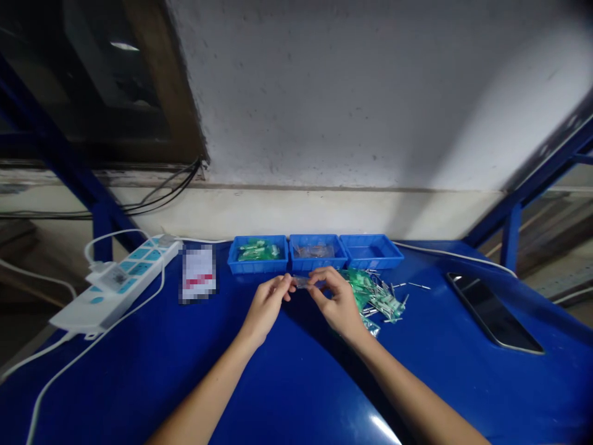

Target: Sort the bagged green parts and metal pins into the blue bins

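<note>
Between my two hands is a small clear plastic bag, held just in front of the blue bins. My left hand pinches its left end between thumb and fingers. At the other end, the thumb and forefinger of my right hand are closed on it. What the bag contains, if anything, is too small to make out. Close beside my right hand lies a loose pile of green packets and thin metal rods, partly hidden by that hand.
Along the back stand a blue bin with green packets, a bin with clear bags and a third blue bin. A white power strip with cables and a blurred card are left; a phone lies right.
</note>
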The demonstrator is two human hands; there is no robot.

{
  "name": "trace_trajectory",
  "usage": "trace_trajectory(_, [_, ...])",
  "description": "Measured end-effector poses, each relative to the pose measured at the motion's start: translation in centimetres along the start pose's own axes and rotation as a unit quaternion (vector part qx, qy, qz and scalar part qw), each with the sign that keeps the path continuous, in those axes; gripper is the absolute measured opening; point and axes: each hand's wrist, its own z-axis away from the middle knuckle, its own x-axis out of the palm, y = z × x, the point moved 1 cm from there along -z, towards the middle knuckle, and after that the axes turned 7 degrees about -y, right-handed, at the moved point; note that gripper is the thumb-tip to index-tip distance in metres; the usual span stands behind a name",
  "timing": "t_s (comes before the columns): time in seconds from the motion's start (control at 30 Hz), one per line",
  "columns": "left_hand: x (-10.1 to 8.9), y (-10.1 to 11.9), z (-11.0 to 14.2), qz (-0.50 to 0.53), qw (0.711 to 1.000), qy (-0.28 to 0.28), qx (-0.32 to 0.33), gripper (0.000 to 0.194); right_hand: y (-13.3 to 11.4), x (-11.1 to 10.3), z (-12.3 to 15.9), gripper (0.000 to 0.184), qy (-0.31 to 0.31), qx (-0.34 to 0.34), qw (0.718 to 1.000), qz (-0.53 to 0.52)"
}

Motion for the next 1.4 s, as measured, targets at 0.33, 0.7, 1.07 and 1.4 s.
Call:
trace_trajectory(0.33, [0.1,0.6,0.3,-0.148,0.974,0.055,0.165,0.012,-0.1,0.4,0.1,0.024,-0.007,0.069,0.997,-0.043])
trace_trajectory(0.7, [0.7,-0.5,-0.1,-0.036,0.999,-0.036,0.000,0.030,-0.2,0.6,0.5,0.018,-0.031,-0.042,0.996,0.074])
trace_trajectory(1.07, [-0.2,-1.0,0.0,-0.432,0.901,0.032,-0.036,0.028,1.0,0.1,0.1,0.021,-0.070,0.004,0.952,0.297])
trace_trajectory(1.4, [1.6,-1.0,0.4,-0.456,0.888,0.030,-0.052,0.019,1.0,0.7,0.4,0.025,-0.175,0.047,0.932,0.314])
